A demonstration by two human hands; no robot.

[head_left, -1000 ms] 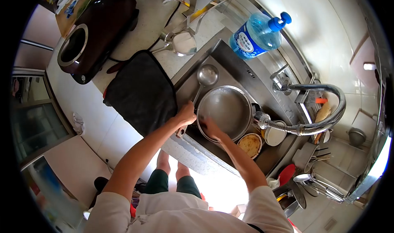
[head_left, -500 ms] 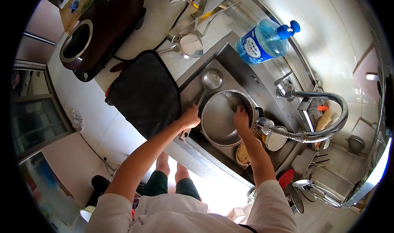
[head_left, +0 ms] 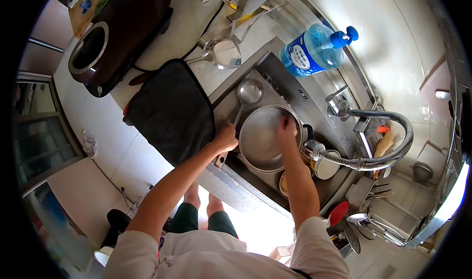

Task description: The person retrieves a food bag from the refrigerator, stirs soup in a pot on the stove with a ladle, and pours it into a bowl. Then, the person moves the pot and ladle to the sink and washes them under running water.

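Observation:
A round metal pot [head_left: 255, 153] stands in the steel sink, with cloudy liquid or wet sheen inside. My left hand [head_left: 226, 138] is closed at its left rim, where the pot's side handle appears to be; the fingers cover the grip. A metal ladle [head_left: 250, 91] lies left of the pot, its handle running down beside that hand to a brown end [head_left: 221, 159]. Over the pot's right inner wall, my right hand [head_left: 287, 128] is curled and blurred by motion; what it holds is hidden. A black loop handle [head_left: 309, 131] shows on the pot's right.
The chrome faucet [head_left: 383, 114] arches over the sink's right side. Bowls [head_left: 326, 167] sit below its spout. A blue soap bottle [head_left: 312, 50] stands behind the sink. To the left are a black mat [head_left: 172, 114], a metal spatula [head_left: 226, 54] and a dark appliance [head_left: 125, 26].
My right hand has moved slightly up the pot's inner right side and is more blurred. White splashes now show on the sink behind the pot. My left hand stays at the rim.

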